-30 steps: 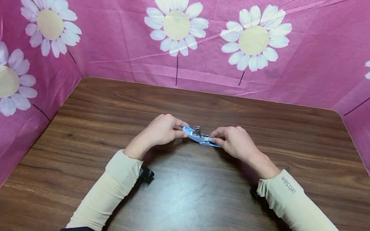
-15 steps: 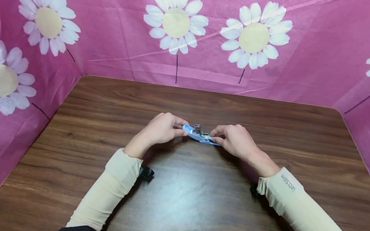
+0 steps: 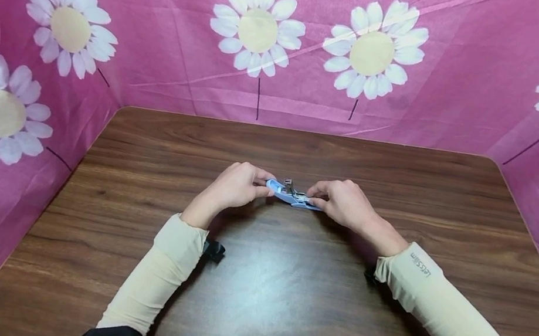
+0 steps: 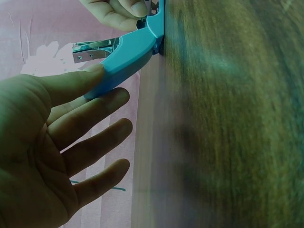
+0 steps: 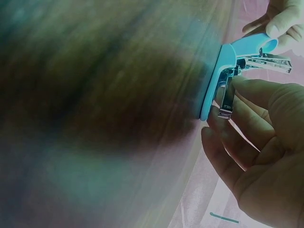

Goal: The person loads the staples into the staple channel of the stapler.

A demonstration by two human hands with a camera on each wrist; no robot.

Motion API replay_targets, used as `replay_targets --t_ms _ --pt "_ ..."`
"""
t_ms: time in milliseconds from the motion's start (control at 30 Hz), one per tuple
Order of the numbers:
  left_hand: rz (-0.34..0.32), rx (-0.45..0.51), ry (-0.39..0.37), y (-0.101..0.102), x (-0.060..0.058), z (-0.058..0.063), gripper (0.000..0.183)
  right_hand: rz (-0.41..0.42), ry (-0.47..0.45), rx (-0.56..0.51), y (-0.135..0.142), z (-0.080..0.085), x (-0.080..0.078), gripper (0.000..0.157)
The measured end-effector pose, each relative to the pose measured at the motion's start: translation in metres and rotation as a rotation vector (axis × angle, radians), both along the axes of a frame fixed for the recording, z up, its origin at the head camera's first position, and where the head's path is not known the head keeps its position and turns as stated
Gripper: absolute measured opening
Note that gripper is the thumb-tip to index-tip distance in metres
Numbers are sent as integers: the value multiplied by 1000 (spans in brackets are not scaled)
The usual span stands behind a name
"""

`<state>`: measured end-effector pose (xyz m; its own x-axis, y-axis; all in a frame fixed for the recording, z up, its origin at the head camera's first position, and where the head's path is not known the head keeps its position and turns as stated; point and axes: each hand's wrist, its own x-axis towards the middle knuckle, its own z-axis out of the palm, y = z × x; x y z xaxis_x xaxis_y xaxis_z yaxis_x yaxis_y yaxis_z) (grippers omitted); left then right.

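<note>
A light blue stapler (image 3: pixel 286 196) lies spread apart on the table, its base on the wood and its top cover swung back to the left. My left hand (image 3: pixel 234 189) pinches the end of the blue cover (image 4: pixel 126 61) between thumb and index finger, the other fingers spread. With thumb and fingertips, my right hand (image 3: pixel 348 207) pinches the metal staple channel (image 5: pixel 228 99) just above the blue base (image 5: pixel 213 88). Another metal part (image 5: pixel 273 63) juts up from the hinge area. Whether staples sit in the channel is too small to tell.
The brown wood-grain table (image 3: pixel 260 285) spreads around both hands. Behind it and at its sides hangs a pink cloth (image 3: pixel 167 14) printed with white daisies. A black wrist camera (image 3: pixel 214 251) sits under the left sleeve cuff.
The head view has tilted down very slightly. Both hands and the stapler keep the same pose.
</note>
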<state>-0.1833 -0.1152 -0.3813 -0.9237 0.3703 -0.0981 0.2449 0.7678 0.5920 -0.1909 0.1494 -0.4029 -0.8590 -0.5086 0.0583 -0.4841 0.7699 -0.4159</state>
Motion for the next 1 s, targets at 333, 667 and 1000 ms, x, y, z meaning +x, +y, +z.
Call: replay_targets --t_ms 333,667,1000 --pt "3 -6 -8 0 1 -1 29 12 9 2 2 -1 2 16" --pt "-3 -6 -8 -2 0 1 28 30 13 -25 6 0 0 15" --pt "-6 1 -22 -2 0 1 29 22 -7 -28 15 -1 1 17"
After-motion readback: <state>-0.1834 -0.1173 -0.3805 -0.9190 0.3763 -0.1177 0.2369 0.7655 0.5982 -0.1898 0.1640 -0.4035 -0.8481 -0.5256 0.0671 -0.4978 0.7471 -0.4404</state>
